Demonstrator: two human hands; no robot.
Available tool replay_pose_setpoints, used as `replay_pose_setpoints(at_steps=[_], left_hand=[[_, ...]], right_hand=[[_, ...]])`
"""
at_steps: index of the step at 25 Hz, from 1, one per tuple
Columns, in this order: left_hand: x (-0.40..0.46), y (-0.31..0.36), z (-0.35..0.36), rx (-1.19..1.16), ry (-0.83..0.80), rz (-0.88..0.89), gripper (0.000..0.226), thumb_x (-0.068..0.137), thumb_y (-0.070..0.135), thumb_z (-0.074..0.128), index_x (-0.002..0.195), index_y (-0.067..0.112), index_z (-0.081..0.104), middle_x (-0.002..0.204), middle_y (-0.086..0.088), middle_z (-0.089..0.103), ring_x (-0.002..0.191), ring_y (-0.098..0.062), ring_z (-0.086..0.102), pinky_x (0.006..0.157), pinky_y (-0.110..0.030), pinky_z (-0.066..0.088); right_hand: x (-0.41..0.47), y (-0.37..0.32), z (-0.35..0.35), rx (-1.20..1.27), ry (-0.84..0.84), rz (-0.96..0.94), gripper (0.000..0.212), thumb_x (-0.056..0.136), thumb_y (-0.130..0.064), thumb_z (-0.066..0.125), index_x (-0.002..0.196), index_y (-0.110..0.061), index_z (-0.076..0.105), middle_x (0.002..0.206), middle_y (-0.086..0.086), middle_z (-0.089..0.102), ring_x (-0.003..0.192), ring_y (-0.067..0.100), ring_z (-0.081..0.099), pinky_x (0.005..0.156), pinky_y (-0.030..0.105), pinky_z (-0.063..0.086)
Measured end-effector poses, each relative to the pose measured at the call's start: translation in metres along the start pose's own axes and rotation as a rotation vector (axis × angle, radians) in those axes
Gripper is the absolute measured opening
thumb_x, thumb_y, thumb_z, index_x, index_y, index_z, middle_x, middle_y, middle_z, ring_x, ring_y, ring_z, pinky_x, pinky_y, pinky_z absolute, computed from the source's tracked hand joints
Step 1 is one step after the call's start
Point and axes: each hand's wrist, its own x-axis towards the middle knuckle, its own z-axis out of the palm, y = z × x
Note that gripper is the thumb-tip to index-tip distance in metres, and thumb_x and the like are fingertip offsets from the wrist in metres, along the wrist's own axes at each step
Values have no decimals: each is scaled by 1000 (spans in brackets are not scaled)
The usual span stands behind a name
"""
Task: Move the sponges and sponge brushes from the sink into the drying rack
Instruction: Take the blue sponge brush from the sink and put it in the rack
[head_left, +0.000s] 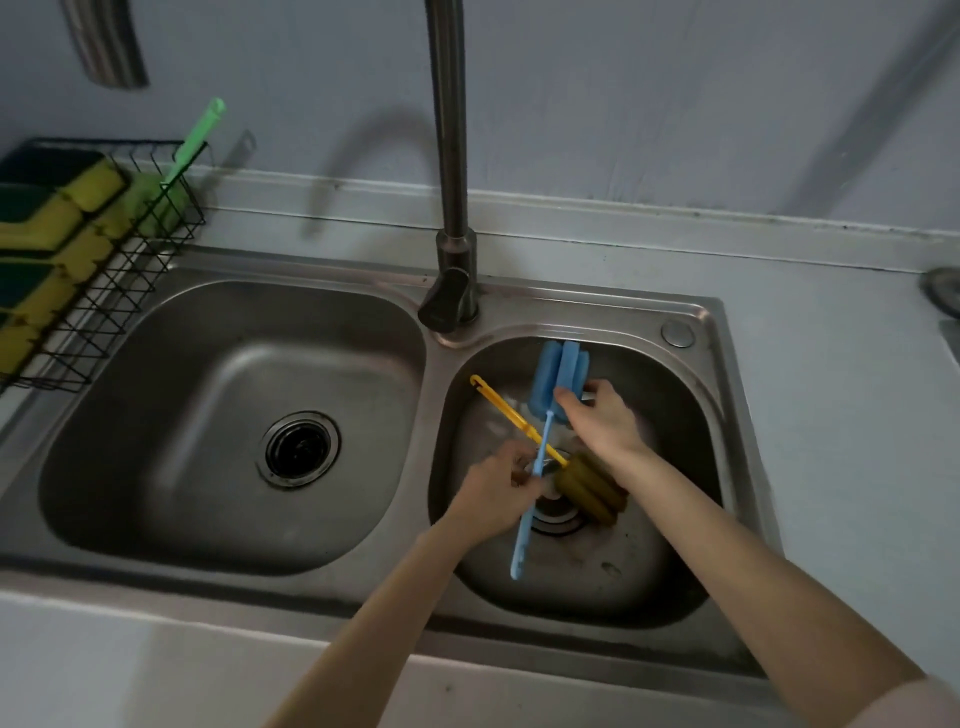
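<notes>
Sink (696, 374) of stainless steel, two basins, set in a pale counter (831, 322) against a wall, with a tall faucet (452, 171) rising between the basins. The left basin shows only its drain (300, 449). Both hands are in the right basin.

The right hand (602, 418) is closed on the blue sponge brush (558, 382) just below its foam head, fingers wrapped over the base of the foam. The head points toward the back wall of the basin; the thin blue handle runs down and toward the viewer, its free end near the front of the basin. The left hand (496, 491) is at the same handle, about midway along it, fingers curled in against it — whether they actually clamp the handle cannot be told, as the fingertips are blurred.

A yellow sponge brush (589, 488) lies in the same basin. Its dark olive foam head rests beside the basin drain, partly under the right forearm; its yellow handle runs up and to the left, passing under the blue handle, ending in a hook near the basin's left wall.

Drying rack (130, 260) — black wire, on the counter at the left edge of the sink. It holds a row of yellow-and-green sponges (62, 228) and, at its far end, a green sponge brush (176, 166) standing tilted, handle sticking up above the rim.
</notes>
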Motion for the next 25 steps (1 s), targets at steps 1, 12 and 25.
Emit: replay_pose_setpoints(at_steps=[1,12,25], left_hand=[[-6,1,-9,13,5,21,34,85,17,52,118,14,47,96,-4,58,90,-16,55,80,-25,44],[-73,-47,-147,15,74,111,10,81,11,53,80,19,47,64,9,53,43,-1,55,44,-7,43],[-105,-87,-301,-596,504,206,17,87,3,50,103,6,47,96,-9,59,81,-17,61,68,-20,52]], right_hand=[[-7,-5,2,2,11,-3,49,90,-36,51,128,-8,42,125,13,58,111,27,59,97,42,48],[-88,-90,110,6,55,-206,52,84,-24,63,130,-9,45,126,13,59,110,27,59,94,40,49],[-157,-189,231,-32,-300,-390,31,91,-29,51,118,-15,53,98,3,63,83,12,60,67,19,48]])
